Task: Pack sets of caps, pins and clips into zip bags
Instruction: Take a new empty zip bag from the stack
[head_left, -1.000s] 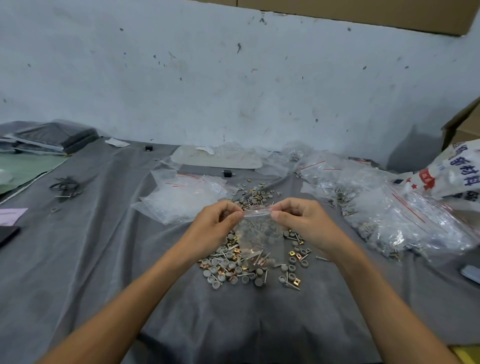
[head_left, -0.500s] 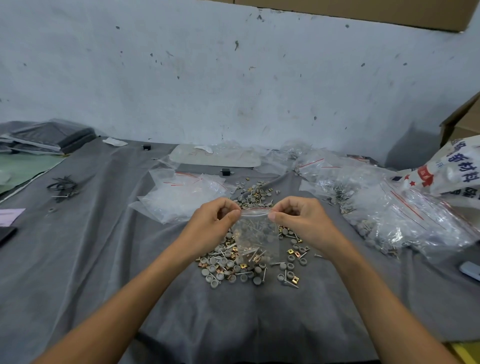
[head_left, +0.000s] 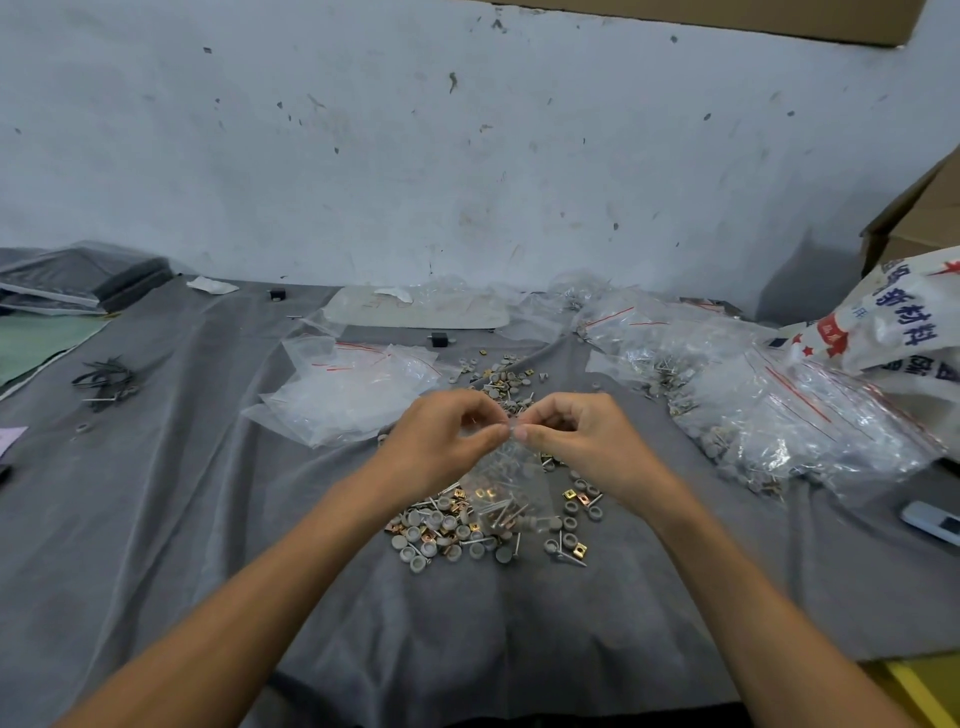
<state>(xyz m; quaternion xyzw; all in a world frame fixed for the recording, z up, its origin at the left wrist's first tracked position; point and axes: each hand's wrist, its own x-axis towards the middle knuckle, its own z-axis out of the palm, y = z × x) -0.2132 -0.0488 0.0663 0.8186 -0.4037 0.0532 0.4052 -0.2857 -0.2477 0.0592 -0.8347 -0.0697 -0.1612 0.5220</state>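
At about three o'clock in the view, a white woven sack (head_left: 893, 332) carried the only legible print: a slanted row of large blue Chinese characters that appeared to read 新材料. A second blue row beneath was folded and unreadable. Beside it sat red stars and a red patch with white characters too small to read. At twelve o'clock, faint reddish marks on a flat clear sheet (head_left: 415, 312) could not be made out.

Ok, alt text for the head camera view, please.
The left hand and right hand pinch the top of a small clear zip bag holding pins and caps, over a loose pile of grey caps, pins and brass clips on a grey cloth. Empty zip bags lie to the left, filled bags to the right.
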